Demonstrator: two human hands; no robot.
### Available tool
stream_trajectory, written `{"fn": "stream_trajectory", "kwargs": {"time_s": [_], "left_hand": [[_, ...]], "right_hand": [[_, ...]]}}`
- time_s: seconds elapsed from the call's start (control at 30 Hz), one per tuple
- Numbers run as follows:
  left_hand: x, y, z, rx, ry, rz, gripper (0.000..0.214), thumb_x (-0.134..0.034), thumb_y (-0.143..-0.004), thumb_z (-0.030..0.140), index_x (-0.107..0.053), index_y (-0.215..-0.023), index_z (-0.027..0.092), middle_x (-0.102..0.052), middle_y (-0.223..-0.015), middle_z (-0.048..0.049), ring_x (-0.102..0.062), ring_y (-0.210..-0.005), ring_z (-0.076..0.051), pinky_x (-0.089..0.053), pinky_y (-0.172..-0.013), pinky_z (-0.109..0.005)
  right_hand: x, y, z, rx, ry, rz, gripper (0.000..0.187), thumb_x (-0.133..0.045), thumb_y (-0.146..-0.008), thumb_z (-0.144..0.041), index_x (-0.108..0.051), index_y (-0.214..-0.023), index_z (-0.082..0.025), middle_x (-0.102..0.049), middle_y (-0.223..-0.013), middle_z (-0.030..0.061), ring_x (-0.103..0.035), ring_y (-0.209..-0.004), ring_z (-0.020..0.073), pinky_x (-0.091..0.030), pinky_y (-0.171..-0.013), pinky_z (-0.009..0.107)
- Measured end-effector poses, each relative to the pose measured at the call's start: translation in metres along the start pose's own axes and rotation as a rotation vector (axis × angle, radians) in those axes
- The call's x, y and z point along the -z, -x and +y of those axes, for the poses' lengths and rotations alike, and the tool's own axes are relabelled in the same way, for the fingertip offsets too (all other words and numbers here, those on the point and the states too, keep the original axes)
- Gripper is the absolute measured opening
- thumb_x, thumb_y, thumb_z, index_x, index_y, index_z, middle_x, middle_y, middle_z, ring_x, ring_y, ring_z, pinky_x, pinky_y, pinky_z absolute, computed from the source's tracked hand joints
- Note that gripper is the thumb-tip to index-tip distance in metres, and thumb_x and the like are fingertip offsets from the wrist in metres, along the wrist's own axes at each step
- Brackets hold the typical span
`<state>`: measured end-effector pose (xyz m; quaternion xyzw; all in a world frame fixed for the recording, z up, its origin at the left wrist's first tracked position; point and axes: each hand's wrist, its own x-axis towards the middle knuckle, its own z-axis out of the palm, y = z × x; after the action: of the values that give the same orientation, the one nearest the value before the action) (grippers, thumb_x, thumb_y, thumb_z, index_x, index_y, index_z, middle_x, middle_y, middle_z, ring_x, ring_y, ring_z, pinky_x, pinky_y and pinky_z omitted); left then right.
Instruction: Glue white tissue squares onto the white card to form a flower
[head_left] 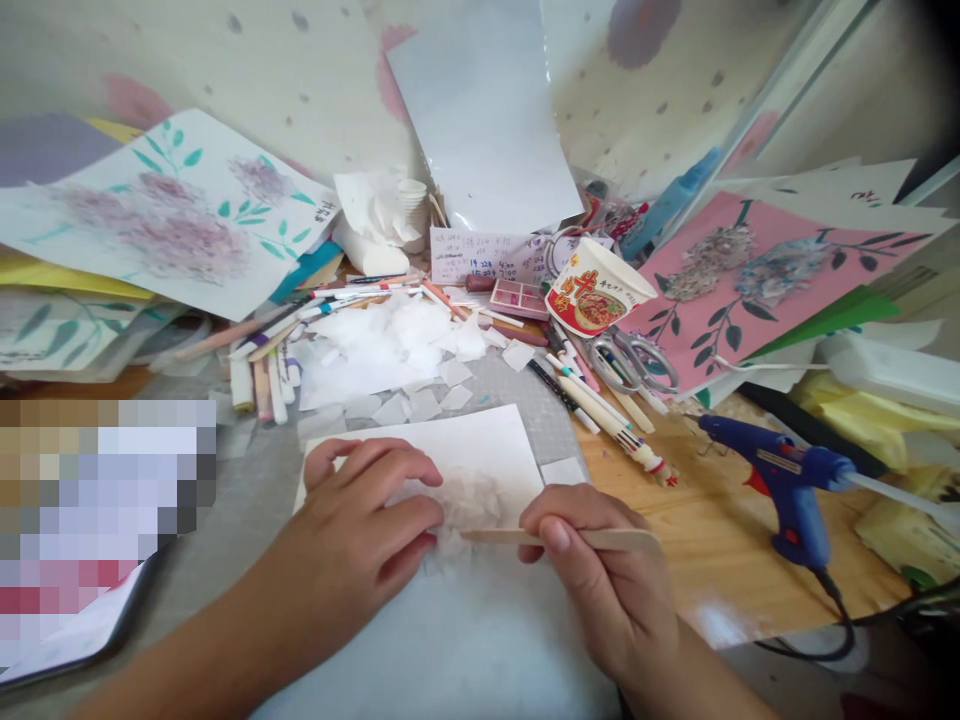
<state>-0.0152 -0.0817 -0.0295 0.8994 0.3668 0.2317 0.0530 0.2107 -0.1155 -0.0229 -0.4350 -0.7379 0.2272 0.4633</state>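
A flat wooden craft stick (499, 537) is pinched between the thumb and fingers of my right hand (619, 585), pointing left. Its tip touches the lower edge of a pale, ruffled tuft (471, 498), which looks like tissue paper. The tuft sits on a white sheet of paper (487, 432) on the grey mat. My left hand (367, 520) rests on the sheet just left of the tuft, fingers bent and apart, fingertips close to its edge. Whether those fingertips touch the tuft is hard to tell.
Thin white squares (424, 403) and a white fluffy heap (390, 335) lie beyond the sheet. Pens surround scissors (630, 362) and a paper cup (596, 288). A blue glue gun (787, 475) stands at right. Flower pictures (277, 255) lean at left; a pixelated screen (97, 510) lies nearby.
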Motion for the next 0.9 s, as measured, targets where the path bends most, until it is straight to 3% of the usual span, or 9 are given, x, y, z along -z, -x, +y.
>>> {"fn": "stream_trajectory", "kwargs": {"time_s": [0.33,0.57,0.73,0.9], "left_hand": [[0.0,0.001,0.001,0.023,0.027,-0.001,0.023,-0.054,-0.089,0.014,-0.066,-0.099,0.031,-0.064,-0.106,-0.0008,-0.053,-0.106,-0.025,-0.027,-0.091,-0.046],[-0.005,0.001,0.001,0.028,0.094,0.041,0.021,-0.054,-0.091,0.016,-0.067,-0.095,0.031,-0.064,-0.106,0.0011,-0.053,-0.106,-0.024,-0.026,-0.091,-0.045],[0.0,0.003,0.001,-0.019,0.063,0.011,0.025,-0.05,-0.091,0.013,-0.065,-0.102,0.029,-0.061,-0.109,-0.0023,-0.05,-0.108,-0.026,-0.027,-0.09,-0.047],[0.003,0.002,-0.002,-0.08,0.018,-0.01,0.028,-0.047,-0.091,0.011,-0.064,-0.104,0.029,-0.06,-0.111,-0.0035,-0.049,-0.11,-0.027,-0.027,-0.089,-0.047]], "right_hand": [[-0.002,0.001,0.004,-0.015,0.015,0.05,0.02,-0.044,-0.098,-0.019,-0.059,-0.085,-0.021,-0.061,-0.065,-0.0024,-0.058,-0.056,0.0115,-0.041,-0.053,0.023],[-0.003,0.004,0.006,-0.045,-0.042,0.045,0.02,-0.045,-0.099,-0.021,-0.059,-0.084,-0.022,-0.06,-0.065,-0.0031,-0.057,-0.058,0.0111,-0.042,-0.055,0.023],[-0.005,0.009,0.013,-0.165,-0.168,0.194,0.023,-0.044,-0.1,-0.026,-0.061,-0.085,-0.022,-0.061,-0.066,-0.0022,-0.058,-0.06,0.0124,-0.043,-0.055,0.023],[-0.004,0.007,0.016,-0.226,-0.188,0.204,0.026,-0.049,-0.099,-0.029,-0.062,-0.078,-0.02,-0.061,-0.062,-0.0025,-0.057,-0.056,0.0108,-0.041,-0.053,0.022]]}}
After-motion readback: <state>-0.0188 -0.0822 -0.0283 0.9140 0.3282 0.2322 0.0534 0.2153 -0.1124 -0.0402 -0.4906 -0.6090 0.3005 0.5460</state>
